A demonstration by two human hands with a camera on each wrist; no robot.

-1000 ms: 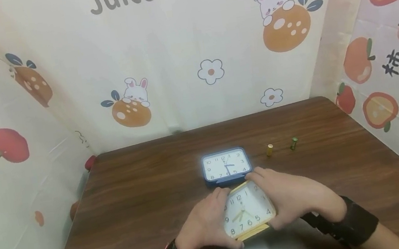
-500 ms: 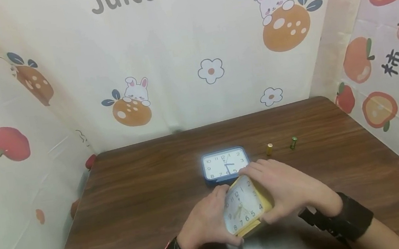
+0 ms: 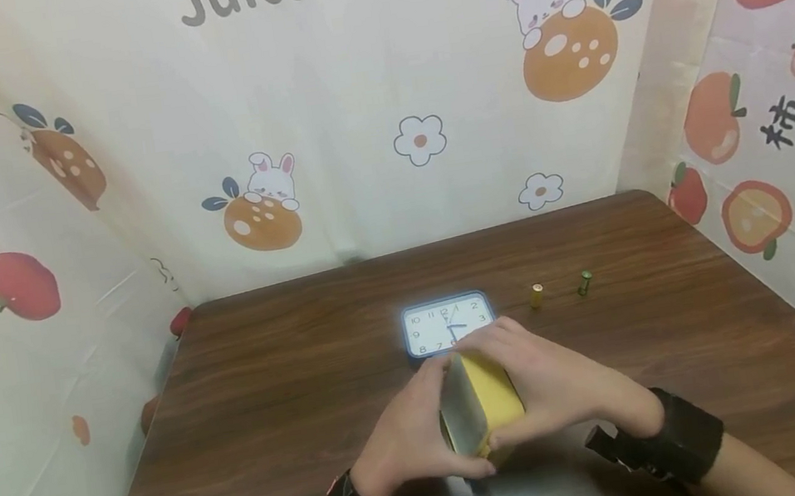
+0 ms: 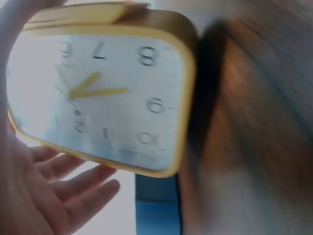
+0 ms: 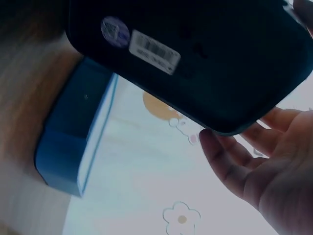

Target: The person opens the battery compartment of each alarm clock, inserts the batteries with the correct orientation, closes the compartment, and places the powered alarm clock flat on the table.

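Between my two hands is a yellow alarm clock (image 3: 496,398), its side turned up towards the head camera. My left hand (image 3: 415,438) grips one edge, thumb along the bottom and fingers along the top. My right hand (image 3: 554,378) holds the opposite edge in the same way. In the left wrist view, the yellow clock's white face (image 4: 122,117) shows upside down with yellow hands. The right wrist view gives its dark back (image 5: 220,63), with a round sticker and a barcode label. Just behind stands a blue alarm clock (image 3: 445,324), partly covered by my right hand.
On the brown wooden table (image 3: 294,379), a small gold cylinder (image 3: 537,295) and a small green cylinder (image 3: 585,283), both battery-like, stand right of the blue clock. Fruit-printed curtains (image 3: 348,103) surround the table at the back and sides.
The yellow clock has turned about its upright axis, so its face swings left, out of the head view, and its yellow side shows. My right hand has moved left with it.
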